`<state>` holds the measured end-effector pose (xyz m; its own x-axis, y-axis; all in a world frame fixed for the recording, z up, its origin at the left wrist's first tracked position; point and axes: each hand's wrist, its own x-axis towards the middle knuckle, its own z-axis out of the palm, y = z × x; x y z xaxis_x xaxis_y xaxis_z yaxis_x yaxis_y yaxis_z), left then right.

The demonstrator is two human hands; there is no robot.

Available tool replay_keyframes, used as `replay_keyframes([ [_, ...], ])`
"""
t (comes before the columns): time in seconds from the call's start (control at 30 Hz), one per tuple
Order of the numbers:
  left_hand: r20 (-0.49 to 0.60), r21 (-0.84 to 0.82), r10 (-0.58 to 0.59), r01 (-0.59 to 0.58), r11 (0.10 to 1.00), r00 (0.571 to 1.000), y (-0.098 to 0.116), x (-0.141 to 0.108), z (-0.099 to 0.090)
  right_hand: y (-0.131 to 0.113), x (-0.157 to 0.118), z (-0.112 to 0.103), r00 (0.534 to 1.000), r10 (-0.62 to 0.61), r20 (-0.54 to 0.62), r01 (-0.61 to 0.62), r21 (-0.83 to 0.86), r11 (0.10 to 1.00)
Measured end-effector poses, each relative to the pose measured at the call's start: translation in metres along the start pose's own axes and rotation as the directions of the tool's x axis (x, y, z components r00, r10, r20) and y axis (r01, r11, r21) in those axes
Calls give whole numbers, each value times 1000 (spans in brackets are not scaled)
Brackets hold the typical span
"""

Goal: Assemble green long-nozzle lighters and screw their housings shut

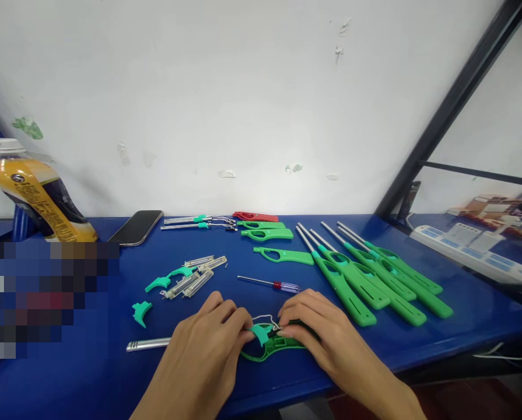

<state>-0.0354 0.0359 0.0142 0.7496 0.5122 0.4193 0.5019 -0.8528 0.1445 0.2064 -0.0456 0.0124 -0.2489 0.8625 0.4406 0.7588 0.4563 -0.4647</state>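
Observation:
Near the table's front edge lies an opened green lighter housing [274,351], with a metal tube [149,345] sticking out leftward past my wrist. My left hand [203,344] pinches a teal trigger [261,333] over the housing's finger loop. Opposite it, my right hand [322,326] is closed at the housing, thumb and fingertips at a small dark part with a thin white wire [265,318]. The dark part's kind is partly hidden by the fingers. Just beyond my hands rests a screwdriver [282,286] with a clear and red handle.
Several assembled green lighters [365,274] lie at right. Loose triggers [142,312] and clear fuel tanks [199,283] are left of centre. Farther back are metal tubes [186,226], green housing halves [282,255], a red housing [255,216], a phone [138,227] and a bottle [42,192].

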Motion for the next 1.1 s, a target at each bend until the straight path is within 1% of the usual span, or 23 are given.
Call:
replay_keyframes([
  [0.17, 11, -37, -44, 45, 998, 999, 1, -1, 0, 0, -1, 0, 999, -37, -11, 37, -12, 999],
  [0.37, 30, -105, -62, 65, 992, 998, 3, -2, 0, -1, -1, 0, 996, -86, -33, 85, -26, 996],
  [0.6, 23, -127, -60, 63, 990, 998, 5, -2, -3, -1, -3, 2, 987, -141, -78, 136, -62, 989],
  [0.77, -10, -108, -51, 49, 993, 999, 5, 0, -2, -3, -3, 3, 978, -183, -96, 174, -97, 980],
  [0.93, -32, -102, -31, 28, 994, 999, 1, 1, -1, -5, -1, 3, 982, -174, -77, 164, -117, 979],
  [1.03, -48, -91, -28, 24, 996, 998, -2, -1, -1, -4, -2, 3, 988, -138, -66, 131, -92, 987],
  [1.1, -40, -91, -32, 29, 995, 999, -3, -2, -2, -3, -2, 3, 992, -115, -60, 111, -74, 991],
])
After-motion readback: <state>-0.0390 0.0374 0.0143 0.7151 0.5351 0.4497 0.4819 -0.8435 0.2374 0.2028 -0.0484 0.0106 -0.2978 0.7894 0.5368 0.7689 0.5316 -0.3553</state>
